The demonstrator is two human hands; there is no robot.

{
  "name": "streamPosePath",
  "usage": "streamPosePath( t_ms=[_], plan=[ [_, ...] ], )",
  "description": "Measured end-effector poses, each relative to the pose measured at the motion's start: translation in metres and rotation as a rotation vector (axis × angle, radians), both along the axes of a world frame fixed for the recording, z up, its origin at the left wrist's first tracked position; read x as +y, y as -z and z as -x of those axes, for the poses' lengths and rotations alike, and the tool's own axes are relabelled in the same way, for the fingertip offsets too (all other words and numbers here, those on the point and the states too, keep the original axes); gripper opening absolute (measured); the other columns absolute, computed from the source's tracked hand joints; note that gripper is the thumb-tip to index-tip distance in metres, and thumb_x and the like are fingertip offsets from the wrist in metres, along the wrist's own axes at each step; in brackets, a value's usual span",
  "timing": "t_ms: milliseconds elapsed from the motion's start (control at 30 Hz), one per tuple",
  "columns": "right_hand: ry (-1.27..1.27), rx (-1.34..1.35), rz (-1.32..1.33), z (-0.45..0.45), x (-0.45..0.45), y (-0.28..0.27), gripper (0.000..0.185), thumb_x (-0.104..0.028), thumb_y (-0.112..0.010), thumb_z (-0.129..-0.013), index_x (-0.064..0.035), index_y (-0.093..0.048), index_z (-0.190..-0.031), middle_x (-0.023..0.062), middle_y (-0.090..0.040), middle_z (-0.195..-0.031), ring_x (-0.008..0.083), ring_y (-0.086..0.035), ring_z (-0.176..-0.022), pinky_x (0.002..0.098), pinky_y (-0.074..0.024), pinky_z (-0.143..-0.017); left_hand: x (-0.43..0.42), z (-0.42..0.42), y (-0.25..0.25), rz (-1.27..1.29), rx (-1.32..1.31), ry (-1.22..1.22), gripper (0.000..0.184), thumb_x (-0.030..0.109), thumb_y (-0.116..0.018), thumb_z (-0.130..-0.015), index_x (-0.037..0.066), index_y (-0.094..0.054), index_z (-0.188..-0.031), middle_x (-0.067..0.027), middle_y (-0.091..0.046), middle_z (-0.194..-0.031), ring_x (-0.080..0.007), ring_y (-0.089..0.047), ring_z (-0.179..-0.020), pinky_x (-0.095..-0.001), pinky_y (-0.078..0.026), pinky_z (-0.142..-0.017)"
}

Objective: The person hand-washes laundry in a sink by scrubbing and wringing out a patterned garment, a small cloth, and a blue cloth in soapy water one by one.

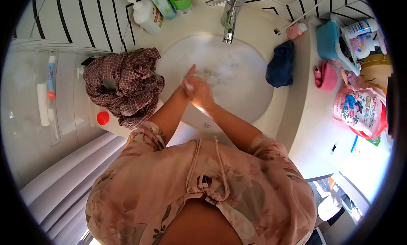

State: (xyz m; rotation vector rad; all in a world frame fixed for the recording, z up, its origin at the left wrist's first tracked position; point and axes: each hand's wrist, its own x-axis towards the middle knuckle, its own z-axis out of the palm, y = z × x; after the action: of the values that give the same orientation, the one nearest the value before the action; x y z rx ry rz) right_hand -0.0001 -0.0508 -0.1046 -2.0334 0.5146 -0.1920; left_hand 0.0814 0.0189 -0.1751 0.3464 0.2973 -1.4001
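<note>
My left hand (189,78) and my right hand (201,94) are together above the white sink basin (250,92), near its left side. White foam clings to them. One finger of my left hand points out toward the tap; its other fingers are mostly hidden. My right hand lies across my left hand with its fingers bent around it. Cloudy, sudsy water fills the basin below. Left of my hands, a crumpled brown checked garment (127,82) is heaped on the counter. A bunched dark blue cloth (280,65) rests on the basin's right rim.
The chrome tap (229,22) reaches over the basin's back edge. A white pump bottle (147,16) and a green bottle (179,0) stand back left. A red cap (102,118) lies front left. At right are a pink cloth (325,75), a blue basket (328,39) and a detergent pouch (358,109).
</note>
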Motion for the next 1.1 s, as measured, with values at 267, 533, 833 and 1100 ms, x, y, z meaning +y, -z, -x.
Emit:
streamPosePath(
  t_ms=[267,533,833,1100],
  plan=[
    [0.514,0.176,0.018,0.009,-0.114,0.094,0.034,-0.032,-0.045,-0.086,-0.0037,-0.052,-0.103,0.0217,-0.056,-0.098,0.0371,-0.054,-0.091,0.0442,-0.0425,-0.078,-0.042,0.029,-0.025,-0.583,-0.442,0.099,0.036,0.035,-0.05,-0.084,0.013,-0.054,-0.112,-0.0048,-0.055,-0.112,-0.0175,-0.051,-0.103,-0.0327,-0.04,-0.086],
    [0.243,0.373,-0.808,0.0,-0.049,0.049,0.04,-0.031,-0.059,-0.076,-0.0018,-0.055,-0.103,0.0103,-0.06,-0.086,0.0212,-0.055,-0.081,0.0358,-0.0437,-0.069,-0.017,0.012,-0.005,-0.582,0.052,-0.099,0.033,0.039,-0.046,-0.086,0.012,-0.055,-0.103,-0.0088,-0.056,-0.1,-0.0213,-0.053,-0.095,-0.0326,-0.046,-0.079],
    [0.353,0.133,-0.223,-0.007,-0.059,0.035,0.024,-0.025,-0.05,-0.083,-0.0034,-0.055,-0.09,0.0106,-0.059,-0.08,0.0206,-0.054,-0.07,0.0317,-0.0442,-0.063,-0.049,0.019,-0.022,-0.353,-0.258,-0.099,0.024,0.023,-0.05,-0.087,0.003,-0.052,-0.1,-0.0091,-0.056,-0.096,-0.0208,-0.056,-0.086,-0.0344,-0.048,-0.073],
    [0.339,0.148,-0.964,0.019,-0.099,-0.047,0.031,-0.029,-0.056,-0.084,-0.0051,-0.055,-0.104,0.0004,-0.057,-0.089,0.009,-0.051,-0.074,0.0254,-0.0424,-0.059,-0.074,0.006,-0.074,-0.216,-0.607,-0.122,0.034,0.036,-0.047,-0.089,0.007,-0.053,-0.106,-0.0075,-0.054,-0.099,-0.017,-0.054,-0.09,-0.0342,-0.045,-0.078]
  ],
)
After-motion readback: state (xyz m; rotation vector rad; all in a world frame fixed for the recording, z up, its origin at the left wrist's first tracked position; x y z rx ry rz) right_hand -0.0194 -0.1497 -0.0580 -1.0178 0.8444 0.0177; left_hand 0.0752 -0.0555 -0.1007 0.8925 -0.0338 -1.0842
